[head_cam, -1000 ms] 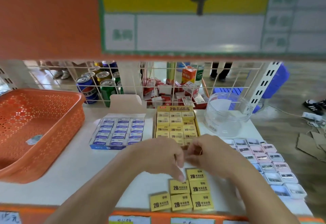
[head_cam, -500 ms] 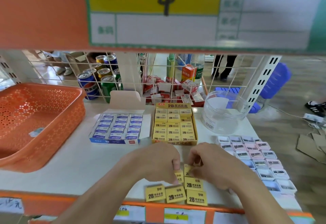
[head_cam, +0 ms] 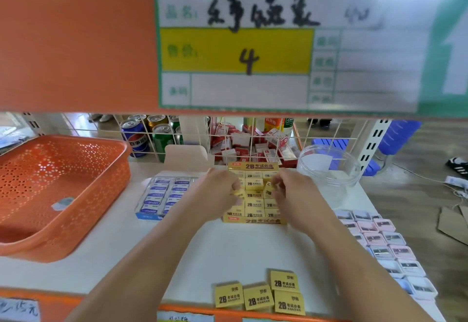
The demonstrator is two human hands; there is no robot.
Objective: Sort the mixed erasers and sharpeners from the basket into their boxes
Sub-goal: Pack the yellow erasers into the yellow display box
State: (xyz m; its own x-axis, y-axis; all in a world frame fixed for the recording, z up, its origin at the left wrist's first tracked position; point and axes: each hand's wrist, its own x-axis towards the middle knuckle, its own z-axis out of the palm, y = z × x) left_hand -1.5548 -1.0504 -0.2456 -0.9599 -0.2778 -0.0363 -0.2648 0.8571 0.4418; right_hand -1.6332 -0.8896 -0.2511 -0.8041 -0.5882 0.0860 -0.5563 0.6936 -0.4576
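Both hands are over the yellow 2B eraser box [head_cam: 253,220] at the middle of the white shelf. My left hand [head_cam: 222,187] pinches a yellow eraser [head_cam: 239,193] above the box's left side. My right hand [head_cam: 291,190] pinches another yellow eraser [head_cam: 268,190] above its right side. Several loose yellow erasers [head_cam: 258,296] lie near the shelf's front edge. The blue eraser box [head_cam: 162,197] sits left of the yellow one. The orange basket [head_cam: 76,195] at far left holds one small pale item [head_cam: 62,203].
Rows of pink and blue sharpeners [head_cam: 385,248] lie along the right side. A clear plastic tub [head_cam: 329,169] stands at back right. A wire grid [head_cam: 253,142] backs the shelf, with cans and red packs behind. An orange shelf front with a price sign [head_cam: 235,50] hangs overhead.
Both hands have lifted away from the loose yellow erasers at the front and moved back over the yellow box, each carrying an eraser. The camera has tilted upward.
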